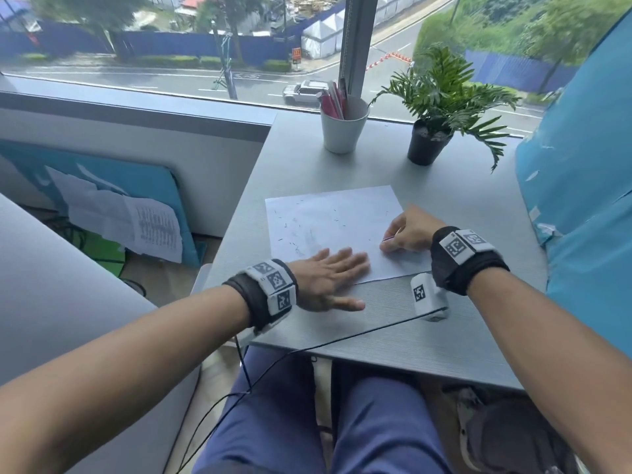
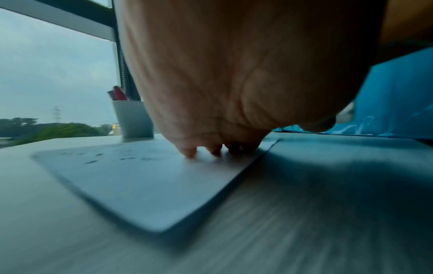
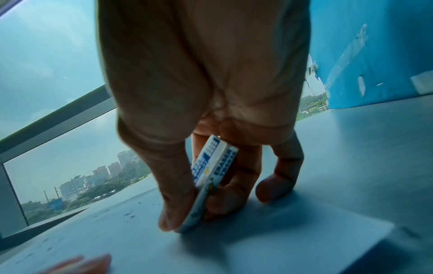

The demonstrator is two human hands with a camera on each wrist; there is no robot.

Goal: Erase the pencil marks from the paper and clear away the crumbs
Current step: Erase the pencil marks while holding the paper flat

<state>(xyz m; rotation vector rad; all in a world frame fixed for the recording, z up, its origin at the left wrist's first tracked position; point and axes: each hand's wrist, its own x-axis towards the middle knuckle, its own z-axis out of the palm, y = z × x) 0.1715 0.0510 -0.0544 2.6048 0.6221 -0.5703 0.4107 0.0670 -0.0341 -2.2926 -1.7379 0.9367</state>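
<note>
A white sheet of paper (image 1: 335, 227) lies on the grey desk (image 1: 461, 206), strewn with small dark eraser crumbs (image 1: 290, 242) and faint smudges. My left hand (image 1: 328, 271) lies flat with straight fingers on the sheet's near edge, pressing it down; its fingertips (image 2: 191, 152) touch the paper (image 2: 140, 181). My right hand (image 1: 407, 234) pinches a white eraser in a blue-printed sleeve (image 3: 211, 178) between thumb and fingers. The eraser's lower end touches the paper (image 3: 269, 237) near its right edge. Crumbs (image 3: 128, 214) dot the sheet beyond it.
A white cup of pens (image 1: 343, 126) and a potted plant (image 1: 434, 131) stand at the desk's far edge by the window. A blue panel (image 1: 581, 186) borders the right side. A black cable (image 1: 342, 340) crosses the near desk edge.
</note>
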